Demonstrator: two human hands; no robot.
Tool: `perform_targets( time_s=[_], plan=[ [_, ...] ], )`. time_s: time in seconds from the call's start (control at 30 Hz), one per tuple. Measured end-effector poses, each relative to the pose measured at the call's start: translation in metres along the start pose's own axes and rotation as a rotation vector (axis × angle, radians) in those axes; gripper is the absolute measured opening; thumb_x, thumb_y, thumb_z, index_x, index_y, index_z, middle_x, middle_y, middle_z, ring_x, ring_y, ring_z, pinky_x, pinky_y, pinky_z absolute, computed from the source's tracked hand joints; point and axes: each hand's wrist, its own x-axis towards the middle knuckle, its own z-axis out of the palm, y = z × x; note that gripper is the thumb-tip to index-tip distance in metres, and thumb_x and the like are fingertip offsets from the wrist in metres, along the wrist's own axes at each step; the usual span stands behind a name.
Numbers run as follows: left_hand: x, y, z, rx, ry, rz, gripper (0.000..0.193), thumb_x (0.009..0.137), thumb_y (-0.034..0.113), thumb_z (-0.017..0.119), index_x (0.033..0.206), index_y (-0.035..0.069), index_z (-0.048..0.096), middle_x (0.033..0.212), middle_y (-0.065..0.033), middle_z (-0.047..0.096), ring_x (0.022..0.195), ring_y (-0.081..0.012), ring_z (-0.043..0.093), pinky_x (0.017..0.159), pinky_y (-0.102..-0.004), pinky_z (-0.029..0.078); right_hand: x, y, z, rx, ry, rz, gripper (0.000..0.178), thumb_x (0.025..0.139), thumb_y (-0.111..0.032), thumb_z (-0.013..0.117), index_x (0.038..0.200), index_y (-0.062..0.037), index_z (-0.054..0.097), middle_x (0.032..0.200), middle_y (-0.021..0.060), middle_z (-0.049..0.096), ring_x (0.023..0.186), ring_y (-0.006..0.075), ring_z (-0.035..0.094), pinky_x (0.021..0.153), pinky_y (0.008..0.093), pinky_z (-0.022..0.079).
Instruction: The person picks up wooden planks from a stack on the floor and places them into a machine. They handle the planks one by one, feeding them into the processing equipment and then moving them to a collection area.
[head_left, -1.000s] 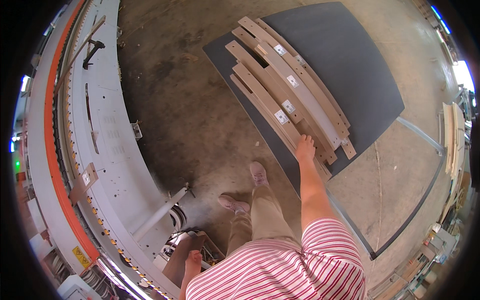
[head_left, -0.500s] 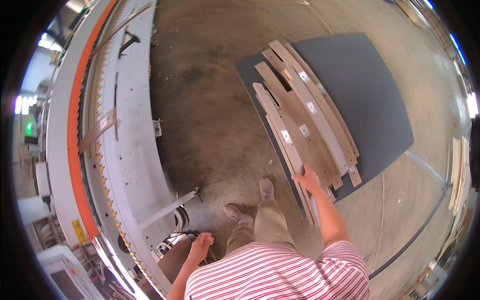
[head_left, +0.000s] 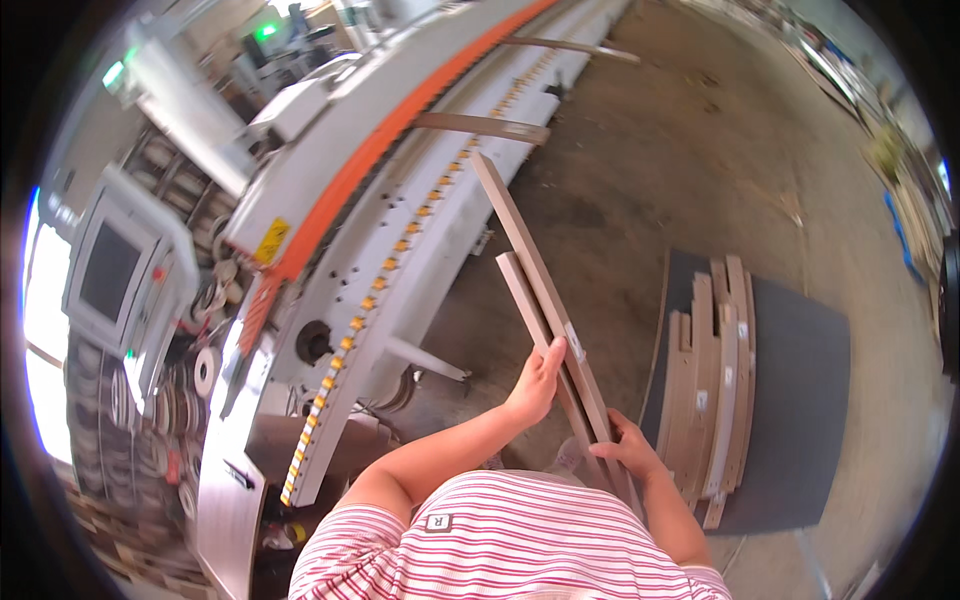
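I hold two long narrow wooden strips [head_left: 530, 268] together, tilted up and away from me toward the machine. My left hand [head_left: 535, 385] grips them from the left side, about midway along. My right hand [head_left: 628, 452] grips their lower part, close to my striped shirt. More wooden strips [head_left: 718, 370] lie stacked on a dark grey board [head_left: 810, 400] on the floor to my right. A long white edge-banding machine [head_left: 400, 190] with an orange band and a row of yellow rollers runs from lower left to the top.
Two wooden strips [head_left: 480, 125] rest on the machine's conveyor further along. A control screen [head_left: 105, 270] and rolls of banding sit at the left. Concrete floor [head_left: 650, 150] stretches between the machine and the stack. Clutter lines the far right edge.
I turned from the floor stack toward the machine. My right hand lifted strips off the stack, and my left hand, hanging low before, came up and gripped them too.
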Motion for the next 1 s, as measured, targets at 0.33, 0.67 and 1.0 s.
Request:
perform_targets(
  time_s=[0.33,0.67,1.0],
  plan=[
    [-0.036,0.114,-0.159,-0.497,0.252,0.495,0.060,0.104,0.051,0.032,0.137,0.002,0.042,0.136,-0.0165,0.052,0.120,-0.0295,0.057,0.099,-0.0466,0.050,-0.013,0.001,0.038,-0.390,-0.068,0.092,0.081,0.065,-0.025,0.087,0.135,-0.0038,0.051,0.124,0.0120,0.062,0.114,0.0211,0.059,0.100,0.0333,0.044],
    [-0.075,0.126,-0.319,-0.765,0.638,0.484,0.057,0.105,0.046,0.027,0.123,-0.005,0.046,0.110,-0.0212,0.060,0.099,-0.0339,0.062,0.088,-0.0460,0.054,0.008,-0.010,0.072,-0.657,-0.006,-0.120,0.071,0.061,-0.030,0.088,0.118,-0.0037,0.054,0.102,0.0162,0.069,0.096,0.0258,0.068,0.083,0.0378,0.053],
    [-0.070,0.130,-0.442,-0.531,0.663,0.518,0.057,0.105,0.049,0.029,0.121,-0.002,0.048,0.107,-0.0186,0.064,0.094,-0.0301,0.065,0.084,-0.0442,0.054,0.054,-0.017,0.146,-0.523,-0.062,-0.138,0.058,0.063,-0.017,0.079,0.110,-0.0052,0.047,0.096,0.0190,0.068,0.091,0.0333,0.068,0.081,0.0404,0.052]
  ],
)
